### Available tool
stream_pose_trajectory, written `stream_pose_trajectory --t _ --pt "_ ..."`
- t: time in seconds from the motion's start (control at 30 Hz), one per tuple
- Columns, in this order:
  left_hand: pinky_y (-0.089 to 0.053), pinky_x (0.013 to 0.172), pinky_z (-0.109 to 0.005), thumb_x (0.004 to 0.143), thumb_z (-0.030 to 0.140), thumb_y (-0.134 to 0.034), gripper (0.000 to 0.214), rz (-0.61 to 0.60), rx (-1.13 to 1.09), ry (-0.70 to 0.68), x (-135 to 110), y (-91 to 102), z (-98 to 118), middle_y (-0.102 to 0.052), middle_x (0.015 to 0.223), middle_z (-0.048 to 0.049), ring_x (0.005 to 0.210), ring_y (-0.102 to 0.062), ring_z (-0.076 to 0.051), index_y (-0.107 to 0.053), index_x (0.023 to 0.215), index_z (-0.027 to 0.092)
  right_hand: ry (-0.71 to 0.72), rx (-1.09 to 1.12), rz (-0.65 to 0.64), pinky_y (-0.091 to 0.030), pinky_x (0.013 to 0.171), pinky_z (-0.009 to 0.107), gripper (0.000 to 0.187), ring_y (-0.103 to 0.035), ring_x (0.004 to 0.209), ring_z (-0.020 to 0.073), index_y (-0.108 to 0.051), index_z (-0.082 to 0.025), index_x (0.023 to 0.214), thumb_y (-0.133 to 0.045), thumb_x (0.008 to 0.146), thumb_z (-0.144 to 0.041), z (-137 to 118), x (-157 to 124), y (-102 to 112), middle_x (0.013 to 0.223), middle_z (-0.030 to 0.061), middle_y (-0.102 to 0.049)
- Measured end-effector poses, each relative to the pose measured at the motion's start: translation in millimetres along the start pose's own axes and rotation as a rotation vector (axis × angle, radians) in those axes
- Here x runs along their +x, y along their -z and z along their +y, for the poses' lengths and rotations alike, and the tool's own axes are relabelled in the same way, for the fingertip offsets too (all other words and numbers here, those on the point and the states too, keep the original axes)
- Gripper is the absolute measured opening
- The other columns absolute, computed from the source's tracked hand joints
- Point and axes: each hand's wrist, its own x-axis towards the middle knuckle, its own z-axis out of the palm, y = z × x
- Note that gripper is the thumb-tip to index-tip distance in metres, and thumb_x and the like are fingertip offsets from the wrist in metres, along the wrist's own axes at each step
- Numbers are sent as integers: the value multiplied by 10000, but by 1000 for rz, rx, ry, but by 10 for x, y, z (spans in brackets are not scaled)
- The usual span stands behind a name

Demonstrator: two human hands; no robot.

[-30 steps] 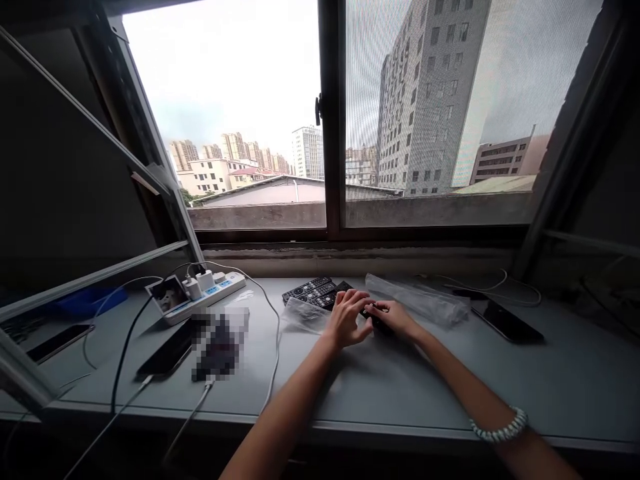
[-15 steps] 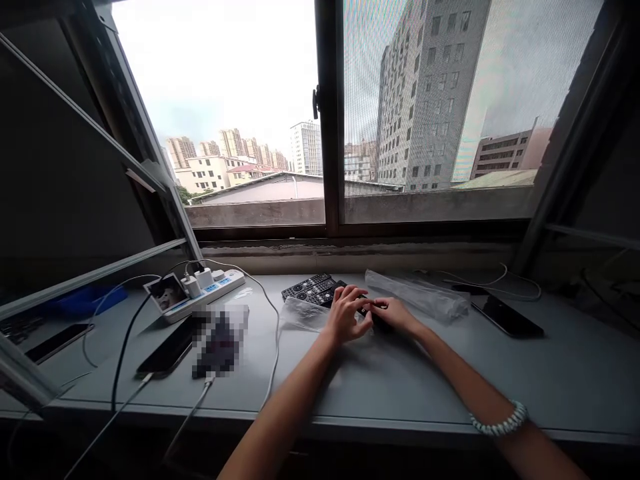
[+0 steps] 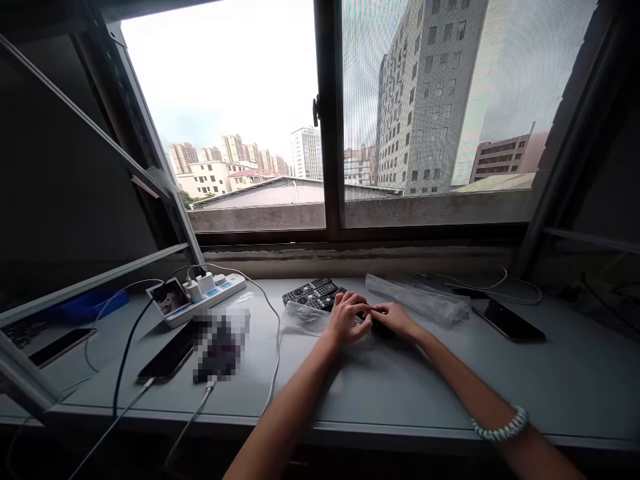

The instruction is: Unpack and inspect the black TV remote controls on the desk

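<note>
Remote [image 3: 386,331], probably light and stiff, best held by its edges, lies under half-curled left hand [image 3: 346,320] and right hand [image 3: 397,319], hold indiscernible.

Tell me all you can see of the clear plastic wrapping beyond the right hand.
The clear plastic wrapping looks thin and flexible, long, creased, and bunched at its right end. It lies slantwise on the grey table, beyond the right hand, its bunched end close to the dark phone; whether they touch is unclear. The right hand does not grip it.
</note>
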Motion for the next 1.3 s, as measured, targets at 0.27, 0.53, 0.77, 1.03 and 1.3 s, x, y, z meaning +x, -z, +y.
stream_pose_trajectory --t 0.27,0.53,0.77,1.03,1.3 --pt "-307 898 -361 754 237 -491 208 42 2 -32 -3 18 7 -600 908 -31 913 -493 -181 -665 868 226 -14 -12 5 -371 555 250 436 -508 612 154 -686 -137 759 -513 713 -535 -28 -3 1 636 29 -605" --pt "-301 902 -355 791 246 -460 213 30 -12 8 7 -17 3 -612 868 -14 887 -496 -167 -665 845 234 -67 -28 -46 -316 551 241 447 -482 634 143 -681 -136 793 -487 725 -532 -68 -32 26 680 30 -602" --pt "-296 908 -350 804 270 -461 194 12 -10 49 8 -38 -8 -567 906 -20 904 -497 -163 -645 842 226 -67 -80 -35 -313 561 255 445 -500 643 160 -680 -139 784 -462 724 -521 -61 -23 23 677 34 -612" --pt "-314 889 -332 801 290 -462 190 -20 12 17 25 -53 9 -550 885 -23 898 -484 -165 -626 864 218 -57 -100 -19 -375 619 268 411 -555 704 195 -693 -144 829 -478 711 -474 -42 -39 41 751 49 -656" --pt "-308 904 -335 798 294 -457 195 -52 45 -14 66 -78 10 -565 884 -26 906 -477 -179 -626 858 219 -70 -95 -22 -394 633 263 326 -572 733 201 -695 -159 822 -527 701 -411 -98 -59 88 762 35 -668"
